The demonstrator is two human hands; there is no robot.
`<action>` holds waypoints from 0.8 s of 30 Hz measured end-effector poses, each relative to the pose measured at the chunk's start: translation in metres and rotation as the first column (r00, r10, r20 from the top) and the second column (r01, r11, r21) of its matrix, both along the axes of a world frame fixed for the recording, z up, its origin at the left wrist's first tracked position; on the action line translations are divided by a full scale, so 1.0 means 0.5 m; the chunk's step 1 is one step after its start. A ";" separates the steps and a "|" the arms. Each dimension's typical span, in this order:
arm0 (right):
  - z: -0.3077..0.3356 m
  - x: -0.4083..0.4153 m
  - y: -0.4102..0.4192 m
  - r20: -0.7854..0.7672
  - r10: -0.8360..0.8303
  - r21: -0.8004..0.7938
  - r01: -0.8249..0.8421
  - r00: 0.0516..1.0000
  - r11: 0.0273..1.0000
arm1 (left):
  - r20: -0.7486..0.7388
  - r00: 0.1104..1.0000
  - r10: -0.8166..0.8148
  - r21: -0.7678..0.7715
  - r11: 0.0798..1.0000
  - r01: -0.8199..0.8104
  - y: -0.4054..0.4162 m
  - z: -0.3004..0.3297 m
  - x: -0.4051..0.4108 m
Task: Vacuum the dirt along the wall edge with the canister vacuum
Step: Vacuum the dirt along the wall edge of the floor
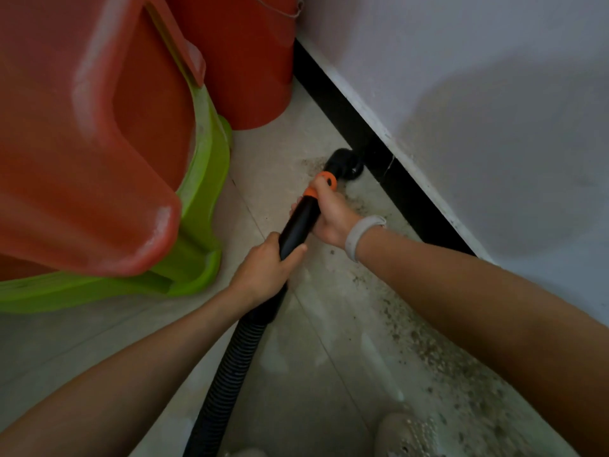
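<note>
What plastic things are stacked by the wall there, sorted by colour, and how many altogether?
Red: 2, a stool and a bucket
Green: 1, a stool under the red one
Total: 3

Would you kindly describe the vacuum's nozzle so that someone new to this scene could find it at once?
Follow the black skirting board at the foot of the white wall to about its middle. There the nozzle meets it: a short curved black piece beyond the right hand, set apart from the ribbed hose by the orange collar behind it.
</note>
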State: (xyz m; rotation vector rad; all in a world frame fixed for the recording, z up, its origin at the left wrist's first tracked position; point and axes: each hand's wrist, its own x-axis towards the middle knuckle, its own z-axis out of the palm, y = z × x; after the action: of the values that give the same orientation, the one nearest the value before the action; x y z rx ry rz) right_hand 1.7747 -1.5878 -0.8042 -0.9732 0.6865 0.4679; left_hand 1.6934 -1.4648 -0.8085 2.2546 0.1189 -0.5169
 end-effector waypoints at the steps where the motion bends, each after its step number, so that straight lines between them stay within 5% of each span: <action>1: 0.006 0.012 0.013 0.009 0.024 0.004 -0.024 1.000 1.000 | 0.017 0.999 0.034 0.011 0.999 -0.034 0.006 0.001 0.005; 8: 0.029 0.058 0.106 0.017 0.180 -0.024 -0.180 0.984 0.983 | 0.052 0.982 0.184 0.033 0.982 -0.186 0.058 0.007 0.030; 24: 0.007 -0.008 0.064 -0.121 0.105 -0.010 -0.107 0.987 0.994 | -0.072 0.996 0.050 -0.064 0.996 -0.055 0.053 -0.006 -0.029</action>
State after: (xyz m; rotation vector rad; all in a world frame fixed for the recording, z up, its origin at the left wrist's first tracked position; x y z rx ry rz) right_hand 1.7705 -1.5556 -0.8009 -1.0065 0.7507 0.6193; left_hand 1.6787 -1.4383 -0.8115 2.1638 0.1938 -0.5645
